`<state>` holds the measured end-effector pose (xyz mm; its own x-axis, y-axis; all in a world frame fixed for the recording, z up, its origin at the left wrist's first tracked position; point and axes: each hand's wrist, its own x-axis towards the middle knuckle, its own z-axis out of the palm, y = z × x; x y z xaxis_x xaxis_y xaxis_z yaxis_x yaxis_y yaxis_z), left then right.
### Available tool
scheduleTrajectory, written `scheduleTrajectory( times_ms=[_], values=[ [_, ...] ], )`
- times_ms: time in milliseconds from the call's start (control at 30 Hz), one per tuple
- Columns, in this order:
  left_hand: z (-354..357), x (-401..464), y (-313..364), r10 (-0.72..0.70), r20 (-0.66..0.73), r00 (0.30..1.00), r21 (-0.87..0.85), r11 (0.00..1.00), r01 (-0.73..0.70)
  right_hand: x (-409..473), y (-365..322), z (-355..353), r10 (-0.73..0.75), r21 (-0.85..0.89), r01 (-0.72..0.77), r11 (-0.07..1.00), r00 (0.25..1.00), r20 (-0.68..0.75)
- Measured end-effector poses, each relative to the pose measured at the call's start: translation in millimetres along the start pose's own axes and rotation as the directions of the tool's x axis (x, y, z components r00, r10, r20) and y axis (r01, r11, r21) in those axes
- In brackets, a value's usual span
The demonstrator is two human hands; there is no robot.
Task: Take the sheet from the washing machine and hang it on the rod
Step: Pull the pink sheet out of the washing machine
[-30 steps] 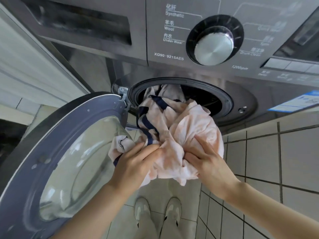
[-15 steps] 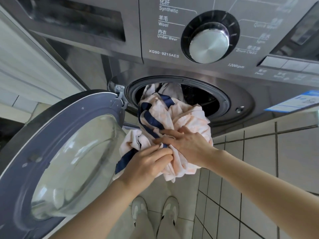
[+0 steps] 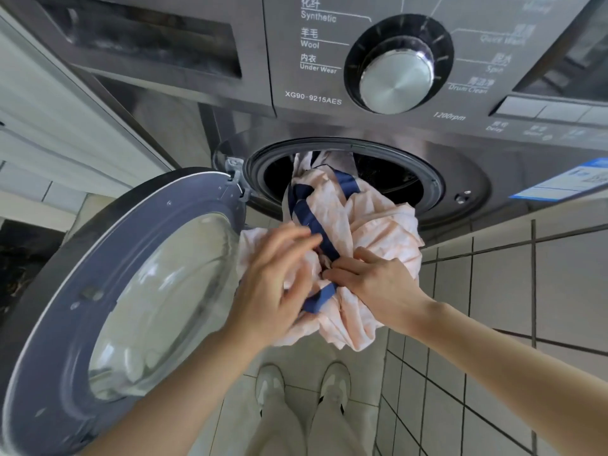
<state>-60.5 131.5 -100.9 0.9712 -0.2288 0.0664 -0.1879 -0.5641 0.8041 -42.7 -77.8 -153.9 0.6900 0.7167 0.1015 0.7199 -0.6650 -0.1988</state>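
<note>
Fingers of the left hand [image 3: 273, 284] spread loosely over the crumpled pink sheet [image 3: 371, 225], while the right hand [image 3: 375, 287] pinches its navy band. Soft, wrinkled cloth spills from the round drum opening of the grey washing machine [image 3: 197, 103], beside the glass door [image 3: 158, 291].

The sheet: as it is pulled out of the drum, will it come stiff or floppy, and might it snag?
Likely floppy: the sheet bunches and droops in folds below the right hand. Its blue band could tangle, being looped. Part is still in the drum, so it may drag on the rim.
</note>
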Motion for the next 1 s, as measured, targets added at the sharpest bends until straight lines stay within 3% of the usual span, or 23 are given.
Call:
scheduleTrajectory(
  times_ms=[100, 200, 300, 400, 500, 600, 800, 1000],
  values=[
    [-4, 34, 5, -0.326, -0.047, 0.944, -0.006, 0.945, 0.326, -4, -7, -20, 0.008, -0.032, -0.007, 0.999, 0.999, 0.033],
    [0, 70, 1, -0.53, 0.15, 0.835, -0.001, 0.844, 0.536, -9, -20, -38, 0.003, -0.076, -0.001, 0.997, 0.999, 0.036],
    [9, 97, -8, -0.675, 0.288, 0.679, -0.125, 0.677, 0.726, -15, -35, -49, -0.004, -0.095, 0.006, 0.995, 1.0, 0.018],
    [19, 109, -23, -0.694, 0.339, 0.636, -0.144, 0.629, 0.764, -20, -51, -50, 0.02, -0.081, -0.019, 0.997, 1.0, 0.009],
    [29, 104, -36, -0.655, 0.367, 0.661, 0.046, 0.722, 0.69, -24, -69, -42, 0.079, -0.085, -0.076, 0.994, 0.996, 0.03],
    [33, 86, -36, -0.524, 0.389, 0.758, 0.228, 0.852, 0.472, -30, -86, -33, 0.163, -0.088, -0.159, 0.983, 0.986, 0.045],
    [14, 57, -22, -0.223, 0.457, 0.861, 0.118, 0.975, 0.19, -41, -116, -36, 0.328, -0.083, -0.328, 0.941, 0.944, -0.01],
    [-11, 30, 1, 0.156, 0.486, 0.86, -0.07, 0.988, -0.139, -54, -141, -60, 0.415, -0.076, -0.423, 0.903, 0.904, -0.102]
  ],
)
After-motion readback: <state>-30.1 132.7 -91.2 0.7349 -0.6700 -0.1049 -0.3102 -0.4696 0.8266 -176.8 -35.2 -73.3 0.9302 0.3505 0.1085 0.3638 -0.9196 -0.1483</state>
